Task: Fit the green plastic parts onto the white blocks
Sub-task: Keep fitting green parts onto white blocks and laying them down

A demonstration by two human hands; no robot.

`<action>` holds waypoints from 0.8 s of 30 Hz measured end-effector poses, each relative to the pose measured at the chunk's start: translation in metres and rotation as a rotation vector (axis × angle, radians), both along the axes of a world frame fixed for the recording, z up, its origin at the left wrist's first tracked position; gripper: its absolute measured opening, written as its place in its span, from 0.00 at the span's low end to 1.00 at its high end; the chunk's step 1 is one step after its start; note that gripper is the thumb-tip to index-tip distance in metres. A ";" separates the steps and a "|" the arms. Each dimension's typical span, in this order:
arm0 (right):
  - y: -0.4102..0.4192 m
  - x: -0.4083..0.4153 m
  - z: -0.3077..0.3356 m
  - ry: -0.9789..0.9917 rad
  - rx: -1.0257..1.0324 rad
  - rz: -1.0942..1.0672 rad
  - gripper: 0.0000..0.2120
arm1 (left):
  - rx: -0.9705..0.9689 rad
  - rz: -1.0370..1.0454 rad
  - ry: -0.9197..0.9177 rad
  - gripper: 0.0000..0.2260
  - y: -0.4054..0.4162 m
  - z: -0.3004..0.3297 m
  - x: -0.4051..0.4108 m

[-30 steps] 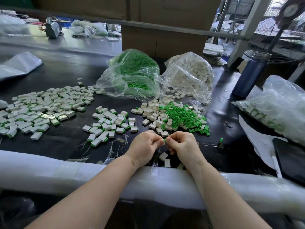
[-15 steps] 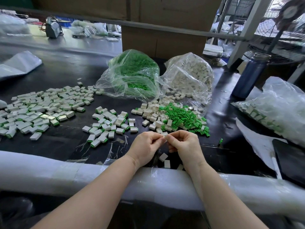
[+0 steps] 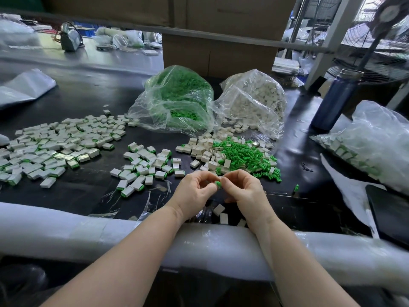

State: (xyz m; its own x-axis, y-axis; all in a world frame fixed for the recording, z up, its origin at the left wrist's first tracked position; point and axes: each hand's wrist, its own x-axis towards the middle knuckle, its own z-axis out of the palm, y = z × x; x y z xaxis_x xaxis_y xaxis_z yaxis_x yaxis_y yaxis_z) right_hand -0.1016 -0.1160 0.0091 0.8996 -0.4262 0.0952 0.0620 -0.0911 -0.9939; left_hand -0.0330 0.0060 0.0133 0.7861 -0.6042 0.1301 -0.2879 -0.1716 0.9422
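Both hands meet over the bench [image 3: 84,191] edge, left hand [image 3: 194,193] and right hand [image 3: 243,189] pinching one green part [image 3: 218,184] between fingertips, loose blocks [image 3: 204,151] piled just behind

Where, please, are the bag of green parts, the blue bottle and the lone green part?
bag of green parts [image 3: 177,96], head view, bulging front.
blue bottle [image 3: 332,100], head view, mid-body.
lone green part [image 3: 296,187], head view, its middle.

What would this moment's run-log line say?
left hand: curled, contents hidden | right hand: pinching green part | loose green pile: beyond hands | step: fitting, seating unclear
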 end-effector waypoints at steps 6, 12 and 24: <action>0.003 0.002 0.000 0.072 -0.074 0.126 0.11 | 0.024 -0.036 -0.043 0.06 0.000 0.000 0.000; 0.001 0.002 0.001 0.062 -0.011 0.162 0.12 | 0.035 -0.067 -0.063 0.09 0.000 0.002 -0.002; 0.000 0.004 -0.005 0.073 -0.094 0.185 0.09 | 0.099 -0.091 -0.129 0.10 -0.001 0.002 -0.003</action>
